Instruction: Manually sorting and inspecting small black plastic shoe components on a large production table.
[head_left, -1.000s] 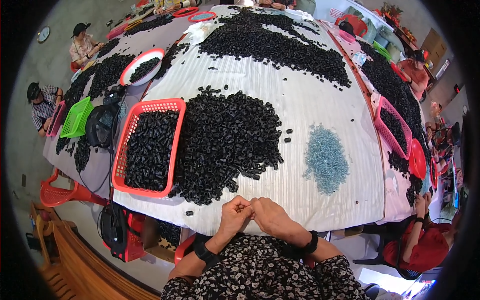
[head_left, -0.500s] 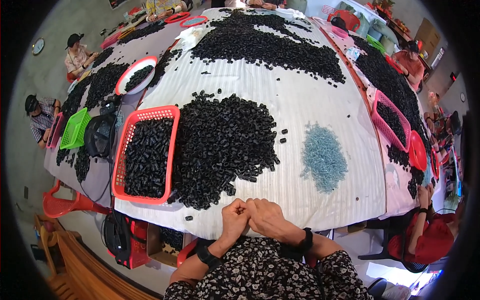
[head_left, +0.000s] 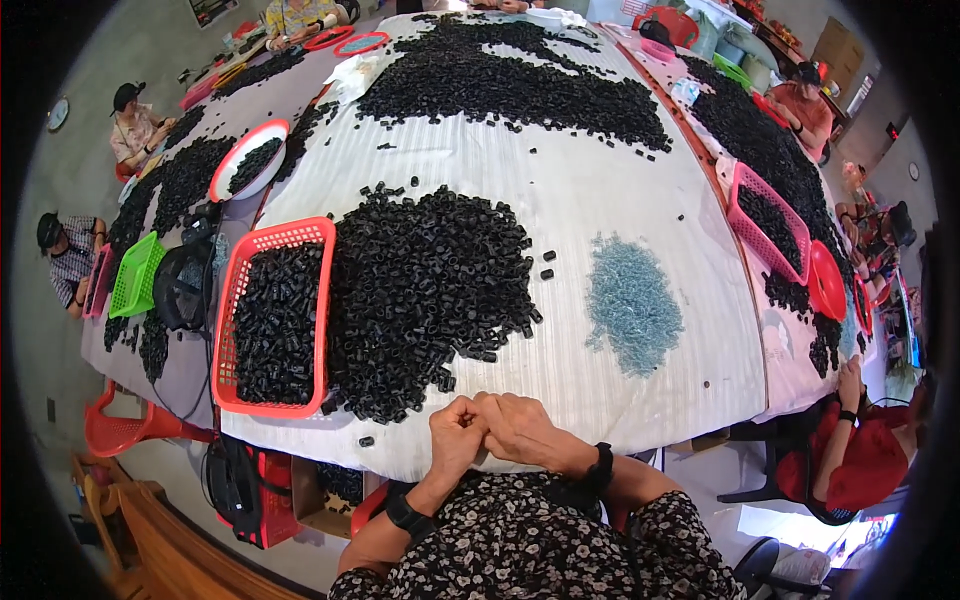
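My left hand [head_left: 457, 436] and my right hand [head_left: 522, 430] meet at the near edge of the white-covered table [head_left: 560, 400]. Both are closed, fingertips pressed together; whatever they pinch is too small or hidden to make out. Just beyond them spreads a large heap of short black plastic tube pieces [head_left: 430, 290]. To its left, a red basket [head_left: 322, 330] is filled with similar black pieces. On the right lies a pile of small, clear bluish pieces [head_left: 633, 305]. One loose black piece [head_left: 366, 441] rests near the front edge, left of my hands.
Across the far table stretches another black heap [head_left: 510, 90]. A red-rimmed white basin [head_left: 222, 180] and a green basket [head_left: 137, 275] stand at left, a pink basket [head_left: 768, 222] and red tray [head_left: 826, 280] at right. Several people sit around; a person in red [head_left: 865, 450] is nearest, at right.
The whole view has shifted slightly, with the table's contents appearing farther left. My hands remain together in nearly the same pinched pose; the heaps and baskets look unchanged.
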